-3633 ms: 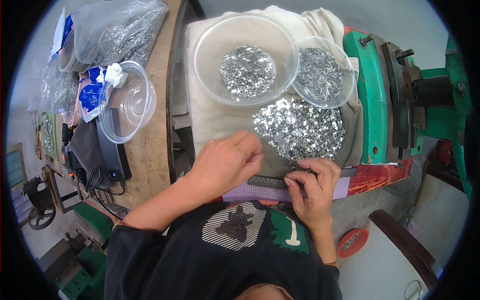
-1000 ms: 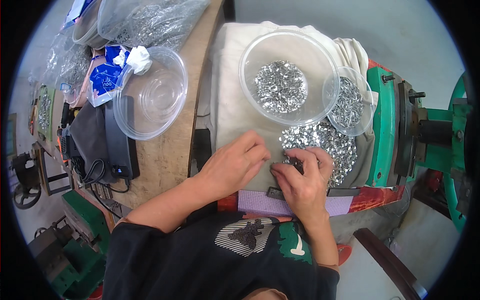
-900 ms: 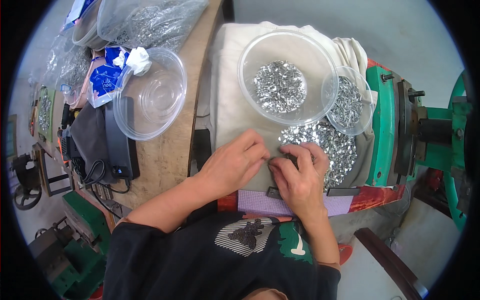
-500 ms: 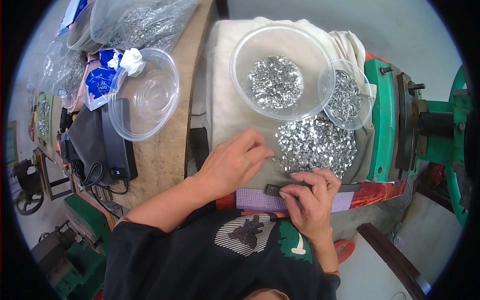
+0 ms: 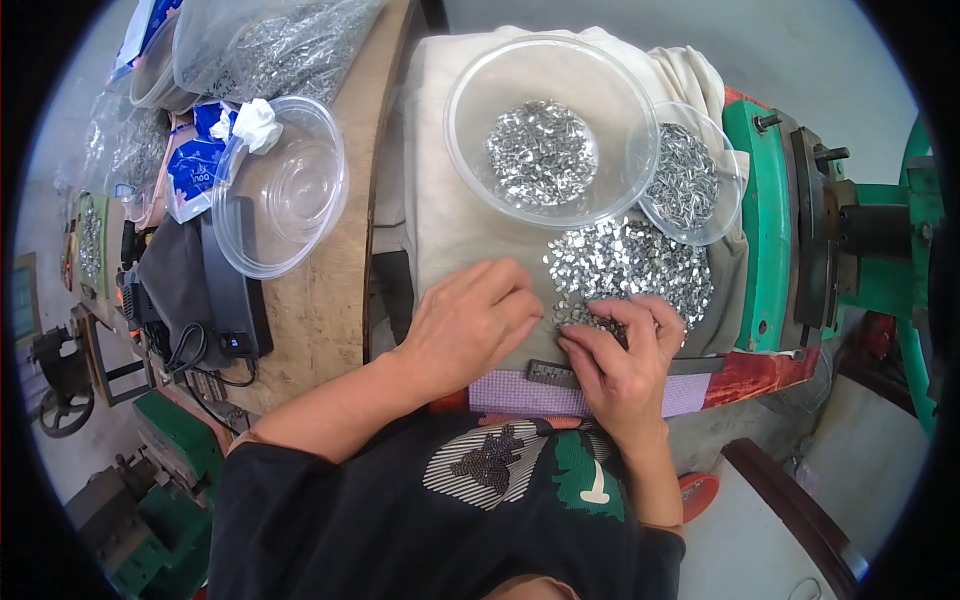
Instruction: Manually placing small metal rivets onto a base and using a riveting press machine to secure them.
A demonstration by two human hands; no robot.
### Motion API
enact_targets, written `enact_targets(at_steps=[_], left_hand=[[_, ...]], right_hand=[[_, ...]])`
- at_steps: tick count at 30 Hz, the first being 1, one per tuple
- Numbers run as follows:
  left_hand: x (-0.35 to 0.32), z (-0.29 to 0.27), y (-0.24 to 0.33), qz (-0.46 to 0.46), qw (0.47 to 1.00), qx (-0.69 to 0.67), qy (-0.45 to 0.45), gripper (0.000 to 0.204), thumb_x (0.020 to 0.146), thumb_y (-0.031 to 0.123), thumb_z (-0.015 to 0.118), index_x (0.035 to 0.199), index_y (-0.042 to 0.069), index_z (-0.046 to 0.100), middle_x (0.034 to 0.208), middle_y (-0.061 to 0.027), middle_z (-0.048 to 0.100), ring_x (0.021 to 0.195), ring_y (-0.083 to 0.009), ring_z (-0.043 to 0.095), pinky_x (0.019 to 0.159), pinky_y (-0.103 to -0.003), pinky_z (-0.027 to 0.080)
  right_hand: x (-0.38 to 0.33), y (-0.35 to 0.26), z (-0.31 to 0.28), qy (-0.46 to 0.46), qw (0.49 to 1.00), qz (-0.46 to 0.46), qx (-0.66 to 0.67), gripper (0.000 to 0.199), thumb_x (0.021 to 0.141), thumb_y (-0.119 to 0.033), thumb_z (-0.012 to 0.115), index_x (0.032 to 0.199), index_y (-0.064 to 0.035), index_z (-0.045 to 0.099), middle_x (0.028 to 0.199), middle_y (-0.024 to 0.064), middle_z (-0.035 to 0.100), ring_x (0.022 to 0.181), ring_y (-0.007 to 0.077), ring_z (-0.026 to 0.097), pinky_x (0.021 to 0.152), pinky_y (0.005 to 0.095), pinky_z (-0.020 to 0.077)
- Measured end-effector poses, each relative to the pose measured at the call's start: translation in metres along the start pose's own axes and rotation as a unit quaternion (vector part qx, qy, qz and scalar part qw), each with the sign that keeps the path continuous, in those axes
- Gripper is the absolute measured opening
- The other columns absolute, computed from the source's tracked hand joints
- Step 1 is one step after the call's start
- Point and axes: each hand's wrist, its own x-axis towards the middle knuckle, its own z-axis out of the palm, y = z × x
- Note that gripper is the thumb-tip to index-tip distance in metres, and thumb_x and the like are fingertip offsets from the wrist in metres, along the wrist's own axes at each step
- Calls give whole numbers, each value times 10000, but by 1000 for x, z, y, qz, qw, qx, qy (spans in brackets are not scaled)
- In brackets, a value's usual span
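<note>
A pile of small shiny metal pieces [image 5: 640, 265] lies on the greenish-grey cloth [image 5: 510, 235]. At the pile's left side my left hand [image 5: 475, 318] is closed, thumb and fingertips pressed together; whatever they pinch is too small to make out. My right hand [image 5: 632, 365] reaches over the pile's near edge, its thumb and index finger in a pinch, the other fingers curled above the pieces. What it holds, if anything, cannot be made out. Below that hand, a dark slotted bar [image 5: 552, 373] lies by the purple woven strip [image 5: 530, 395], partly hidden.
Behind the pile stand a large clear tub [image 5: 455, 130] and a smaller clear bowl [image 5: 735, 190], both containing metal pieces. Green machinery [image 5: 752, 260] borders the right. On the wooden table [image 5: 320, 330] at left are a clear bowl [image 5: 330, 215], a black power adapter [image 5: 240, 300] and plastic bags [image 5: 200, 60].
My right hand has moved from the dark bar up to the near edge of the pile. My left hand stays nearly in place, pinched. The view has shifted slightly.
</note>
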Motion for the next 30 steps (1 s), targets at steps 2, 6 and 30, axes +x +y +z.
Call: enact_targets(at_steps=[2,6,30], left_hand=[[-2,-3,3,-7,1000,-12,-6,166,727,63,800,848,72,687,917,-51,598,778,-250,627,630,-368,518],[-10,-12,13,-18,998,-43,-28,167,728,63,801,851,66,688,908,-54,606,772,-252,628,630,-362,517],[-26,4,26,-6,995,-73,-71,268,746,132,771,971,72,638,1001,-64,580,904,-264,592,791,-385,483]], right_hand=[[6,0,2,-13,999,-27,-35,177,705,-140,814,870,-157,752,1097,2,642,1139,291,500,969,427,369],[16,-2,2,-17,997,-50,-64,149,728,-155,787,864,-142,727,1145,3,628,1165,280,492,970,428,366],[-13,-12,-20,-20,1000,-8,-22,191,684,-96,798,843,-149,708,1123,4,658,1189,319,484,1003,442,330]])
